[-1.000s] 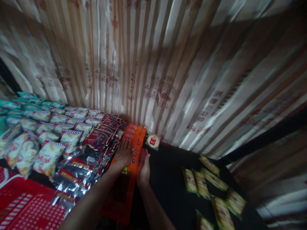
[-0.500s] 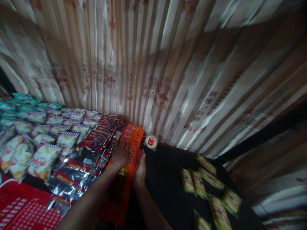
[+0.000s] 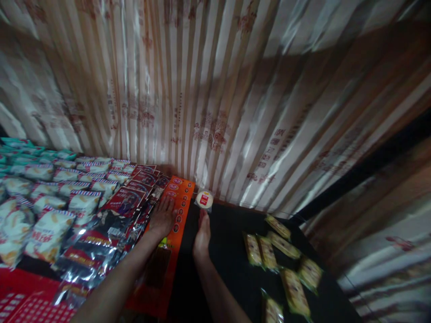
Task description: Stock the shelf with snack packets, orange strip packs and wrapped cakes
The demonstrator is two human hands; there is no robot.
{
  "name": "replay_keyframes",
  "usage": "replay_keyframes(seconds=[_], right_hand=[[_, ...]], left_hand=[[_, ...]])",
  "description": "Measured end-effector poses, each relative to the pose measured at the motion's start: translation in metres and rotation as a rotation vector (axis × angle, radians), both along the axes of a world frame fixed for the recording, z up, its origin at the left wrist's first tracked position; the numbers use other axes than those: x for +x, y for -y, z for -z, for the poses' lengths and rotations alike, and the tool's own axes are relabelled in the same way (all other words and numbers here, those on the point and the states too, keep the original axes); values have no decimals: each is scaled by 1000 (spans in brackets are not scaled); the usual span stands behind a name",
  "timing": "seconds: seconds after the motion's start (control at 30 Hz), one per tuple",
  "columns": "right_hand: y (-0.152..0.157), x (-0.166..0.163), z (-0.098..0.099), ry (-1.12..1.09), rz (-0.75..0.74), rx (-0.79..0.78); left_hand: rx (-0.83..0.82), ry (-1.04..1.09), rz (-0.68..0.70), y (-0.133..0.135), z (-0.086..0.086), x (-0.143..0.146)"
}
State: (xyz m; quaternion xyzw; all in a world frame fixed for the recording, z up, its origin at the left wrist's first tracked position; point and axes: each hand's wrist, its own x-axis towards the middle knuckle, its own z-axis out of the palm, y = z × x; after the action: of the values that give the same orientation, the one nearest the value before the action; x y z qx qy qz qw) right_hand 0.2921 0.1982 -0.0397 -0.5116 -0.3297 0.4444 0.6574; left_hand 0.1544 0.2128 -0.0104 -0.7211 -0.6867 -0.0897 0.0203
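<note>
My left hand (image 3: pixel 164 218) lies flat, fingers stretched out, on a long orange snack packet (image 3: pixel 179 224) with a row of small round pictures down its side. My right hand (image 3: pixel 202 235) stands on edge over the dark tabletop, a little right of that packet, holding nothing, its fingers extended. Just beyond its fingertips is a round pale snack in a clear wrapper with a red label (image 3: pixel 204 200). Dark red foil snack packets (image 3: pixel 126 199) overlap in a row along the left side of the orange one.
White snack bags (image 3: pixel 50 233) fill the left, with green bags (image 3: pixel 20 150) behind them. A red plastic basket (image 3: pixel 37 309) is at lower left. Several yellow wrapped snacks (image 3: pixel 294 291) lie on the dark table (image 3: pixel 225 251) at right. A pleated curtain (image 3: pixel 208 89) hangs behind.
My right hand has moved off the orange packet's right edge, leaving a gap. My left hand stays on the packet. The whole view has shifted slightly.
</note>
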Motion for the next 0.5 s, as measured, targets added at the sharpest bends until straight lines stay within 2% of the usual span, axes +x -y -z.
replay_keyframes(seconds=[0.13,0.23,0.5], right_hand=[[-21,34,-10,244,97,-4],[-40,52,-12,362,84,4],[-69,57,0,378,-34,43]], left_hand=[[51,-17,33,0,-8,5],[117,-11,95,4,-13,20],[175,70,259,7,-1,72]])
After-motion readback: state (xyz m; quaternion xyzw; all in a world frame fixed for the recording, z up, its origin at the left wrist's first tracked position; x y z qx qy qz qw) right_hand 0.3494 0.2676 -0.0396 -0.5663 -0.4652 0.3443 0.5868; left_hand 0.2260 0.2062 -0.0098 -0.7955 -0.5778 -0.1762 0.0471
